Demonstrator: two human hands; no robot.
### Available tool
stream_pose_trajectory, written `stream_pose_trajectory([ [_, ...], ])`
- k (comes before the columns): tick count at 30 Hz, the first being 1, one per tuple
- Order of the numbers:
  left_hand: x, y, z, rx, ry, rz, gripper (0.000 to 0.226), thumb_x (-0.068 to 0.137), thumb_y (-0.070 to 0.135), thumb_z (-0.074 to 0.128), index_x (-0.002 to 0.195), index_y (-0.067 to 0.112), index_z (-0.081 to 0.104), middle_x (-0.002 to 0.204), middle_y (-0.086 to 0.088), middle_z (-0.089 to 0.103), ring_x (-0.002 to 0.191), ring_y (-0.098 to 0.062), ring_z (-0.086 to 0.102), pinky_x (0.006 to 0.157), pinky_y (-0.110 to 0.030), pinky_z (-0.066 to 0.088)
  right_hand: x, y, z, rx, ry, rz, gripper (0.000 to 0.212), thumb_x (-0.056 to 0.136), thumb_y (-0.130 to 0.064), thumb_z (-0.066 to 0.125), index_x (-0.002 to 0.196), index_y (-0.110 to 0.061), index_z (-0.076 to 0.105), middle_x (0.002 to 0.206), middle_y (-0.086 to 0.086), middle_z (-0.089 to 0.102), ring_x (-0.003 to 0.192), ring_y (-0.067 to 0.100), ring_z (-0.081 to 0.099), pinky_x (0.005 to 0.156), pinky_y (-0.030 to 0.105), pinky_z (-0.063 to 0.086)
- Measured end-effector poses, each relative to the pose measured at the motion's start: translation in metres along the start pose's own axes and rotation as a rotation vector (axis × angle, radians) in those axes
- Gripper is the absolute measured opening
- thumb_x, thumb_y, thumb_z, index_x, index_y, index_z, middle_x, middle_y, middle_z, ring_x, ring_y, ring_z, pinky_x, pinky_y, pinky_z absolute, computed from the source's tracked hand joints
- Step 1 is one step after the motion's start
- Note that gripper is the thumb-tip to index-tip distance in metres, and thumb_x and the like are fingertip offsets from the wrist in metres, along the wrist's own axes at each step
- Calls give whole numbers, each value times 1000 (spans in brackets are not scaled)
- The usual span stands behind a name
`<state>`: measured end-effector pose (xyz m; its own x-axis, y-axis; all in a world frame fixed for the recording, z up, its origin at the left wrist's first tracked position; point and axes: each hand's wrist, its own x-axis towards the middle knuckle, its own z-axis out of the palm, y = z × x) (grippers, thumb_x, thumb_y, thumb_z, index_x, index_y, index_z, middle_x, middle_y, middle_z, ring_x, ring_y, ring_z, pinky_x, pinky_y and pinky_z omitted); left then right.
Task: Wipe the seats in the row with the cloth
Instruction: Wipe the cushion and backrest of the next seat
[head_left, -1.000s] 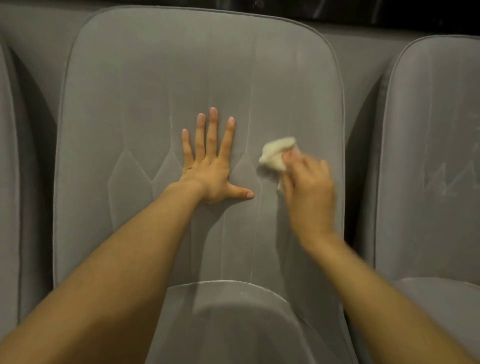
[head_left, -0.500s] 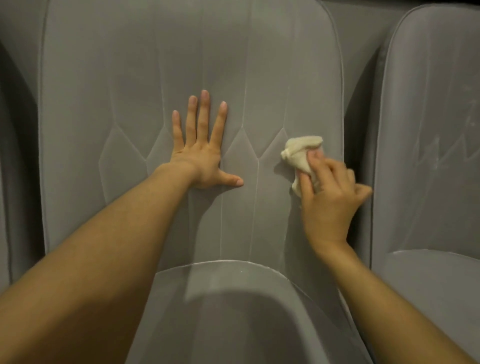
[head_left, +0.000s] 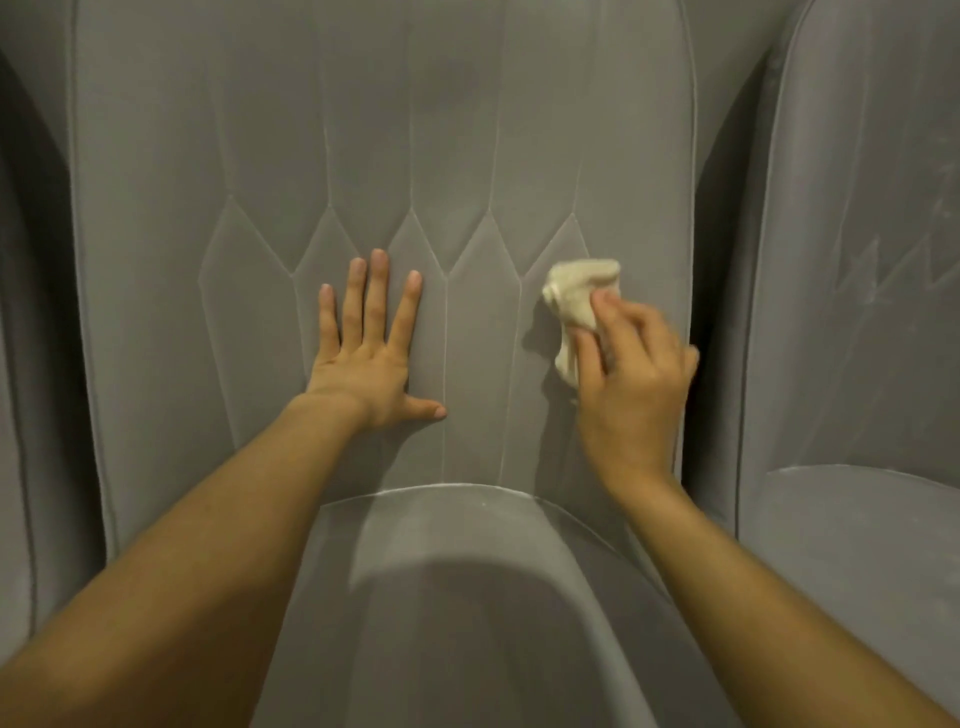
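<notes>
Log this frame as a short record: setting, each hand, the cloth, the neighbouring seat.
setting: row of grey upholstered seats, viewed from the front
left hand: flat, fingers spread, pressed on the middle backrest
right hand: grips the cloth, holding it against the backrest near its right edge
cloth: cream, bunched, touching the backrest
right seat: pale streaks on its back

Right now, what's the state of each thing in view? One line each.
left hand: flat on the middle backrest, fingers straight and spread.
right hand: grips the cloth, pressing it to the middle backrest near its right edge.
cloth: bunched, partly covered by the right hand.
middle backrest: upright, both hands on it.
right seat: untouched, pale streaks on it.
</notes>
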<state>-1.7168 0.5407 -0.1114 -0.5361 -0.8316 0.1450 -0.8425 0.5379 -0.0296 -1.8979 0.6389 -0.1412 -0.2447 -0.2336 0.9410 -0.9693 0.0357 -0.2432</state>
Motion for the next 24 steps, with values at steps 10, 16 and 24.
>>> stream_pose_trajectory([
  [10, -3, -1, 8, 15, -17, -9, 137, 73, 73, 61, 106, 23, -62, 106, -7, -71, 100, -25, -64, 89, -44, -40, -104, -14, 35, -3, -385, 19, 34, 69, -11, 65, 103, -6, 70, 88, 7, 67, 65, 26, 59, 53, 27, 51],
  [16, 0, -4, 7, 21, -36, -3, 136, 74, 73, 59, 102, 23, -65, 104, -7, -72, 97, -25, -66, 86, -43, -42, -79, -34, 37, 219, -344, 146, 35, 88, -26, 51, 112, -5, 65, 105, 8, 63, 85, 26, 64, 70, 33, 55],
  [24, 1, -3, 8, 36, -49, -5, 140, 69, 74, 63, 103, 23, -63, 104, -7, -71, 97, -25, -66, 84, -43, -44, -109, -34, 41, 118, -742, 146, 25, 86, -10, 62, 111, -11, 61, 104, 6, 56, 87, 28, 55, 71, 35, 45],
])
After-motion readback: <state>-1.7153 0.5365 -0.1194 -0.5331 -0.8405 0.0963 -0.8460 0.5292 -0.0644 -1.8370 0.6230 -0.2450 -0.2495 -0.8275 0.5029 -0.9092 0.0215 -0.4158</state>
